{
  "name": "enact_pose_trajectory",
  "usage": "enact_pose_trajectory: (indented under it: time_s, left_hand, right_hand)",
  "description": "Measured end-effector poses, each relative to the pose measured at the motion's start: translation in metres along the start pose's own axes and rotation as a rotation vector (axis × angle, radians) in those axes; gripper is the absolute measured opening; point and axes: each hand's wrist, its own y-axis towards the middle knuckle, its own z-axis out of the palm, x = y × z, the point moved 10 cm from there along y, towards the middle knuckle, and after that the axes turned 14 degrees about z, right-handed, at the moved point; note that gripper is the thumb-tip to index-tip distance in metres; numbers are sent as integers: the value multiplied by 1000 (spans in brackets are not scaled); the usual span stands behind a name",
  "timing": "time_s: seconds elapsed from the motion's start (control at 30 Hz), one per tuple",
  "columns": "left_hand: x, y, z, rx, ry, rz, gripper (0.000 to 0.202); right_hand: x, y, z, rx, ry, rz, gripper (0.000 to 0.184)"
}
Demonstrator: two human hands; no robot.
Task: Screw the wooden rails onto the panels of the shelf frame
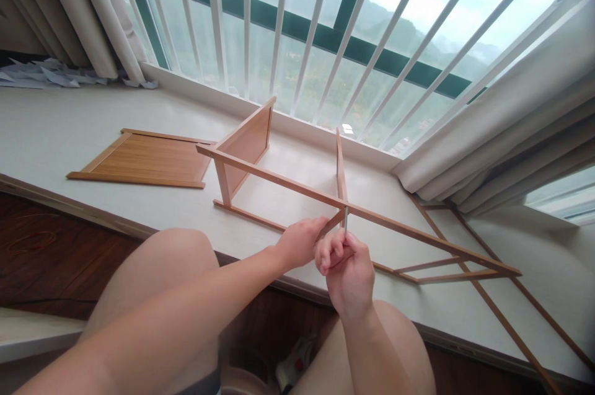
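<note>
A wooden frame [288, 184] stands on its side in front of me, with a long rail running across its top. My left hand [302, 241] is closed around a short wooden crosspiece [333, 221] that meets this rail near its middle. Beside it, my right hand [346, 265] pinches a thin metal rod [346, 219], a slim tool whose tip reaches the joint under the rail. Its exact kind is mostly hidden by the fingers. A wooden panel [246, 150] is fitted at the frame's left end.
A separate framed wooden panel [149, 159] lies flat at the left on the white window ledge [41, 128]. Another long wooden frame [493, 296] leans at the right. White window bars [281, 29] stand behind, between curtains [515, 116]. Paper scraps [46, 74] lie at the far left.
</note>
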Motion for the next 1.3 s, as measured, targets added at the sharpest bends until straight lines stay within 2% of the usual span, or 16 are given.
enact_pose_trajectory:
  time_s: [0.1, 0.2, 0.43, 1.07, 1.3]
  left_hand:
    - [-3, 1, -2, -20, -28, 34, 19]
    - [-2, 1, -3, -21, -41, 29, 15]
    - [3, 0, 2, 10, -23, 2, 18]
    - [1, 0, -1, 2, -47, -5, 25]
    - [5, -1, 2, 15, -22, -17, 14]
  right_hand:
    - [-10, 0, 11, 98, 138, 106, 37]
    - [-17, -1, 15, 111, 218, 156, 36]
    - [-13, -2, 14, 94, 295, 106, 36]
    - [-17, -3, 17, 124, 432, 133, 35]
    - [-14, -7, 21, 157, 550, 160, 35]
